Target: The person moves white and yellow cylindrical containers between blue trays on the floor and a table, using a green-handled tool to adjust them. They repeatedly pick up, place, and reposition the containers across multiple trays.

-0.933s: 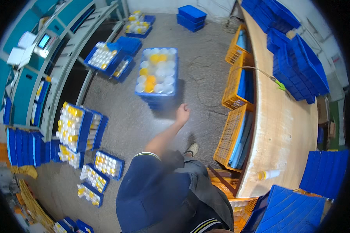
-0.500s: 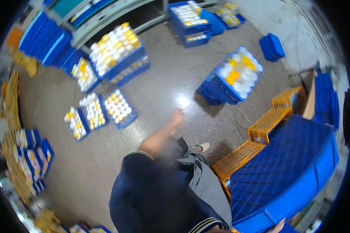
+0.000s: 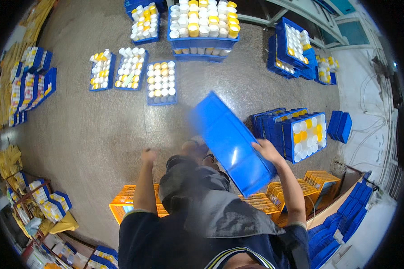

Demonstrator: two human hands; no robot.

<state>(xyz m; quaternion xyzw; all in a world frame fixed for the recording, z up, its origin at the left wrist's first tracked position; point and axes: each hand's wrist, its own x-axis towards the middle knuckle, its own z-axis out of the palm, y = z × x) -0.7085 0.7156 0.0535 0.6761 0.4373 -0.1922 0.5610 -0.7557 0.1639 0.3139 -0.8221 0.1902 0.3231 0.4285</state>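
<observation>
A blue plastic crate point(image 3: 231, 143) hangs tilted in front of my right side, its long smooth side facing up. My right hand point(image 3: 267, 151) grips its right-hand edge with curled fingers. To the left of my legs, my left hand point(image 3: 149, 156) hangs low, closed and apart from the crate, with nothing visible in it. Just right of the carried crate stands a stack of blue crates point(image 3: 274, 127), its front one filled with white and yellow round-topped containers point(image 3: 309, 134).
Orange crates point(image 3: 312, 188) stand to my right, another orange crate point(image 3: 125, 197) to my left. Ahead on the floor are low blue crates of containers point(image 3: 161, 83) and a taller loaded stack point(image 3: 204, 42). Nested blue crates point(image 3: 341, 224) line the right wall; yellow sacks point(image 3: 13, 103) lie far left.
My body has turned rightward. The blue crate has swung from my lower right to in front of me, still in my right hand. My left hand has moved back to my left side.
</observation>
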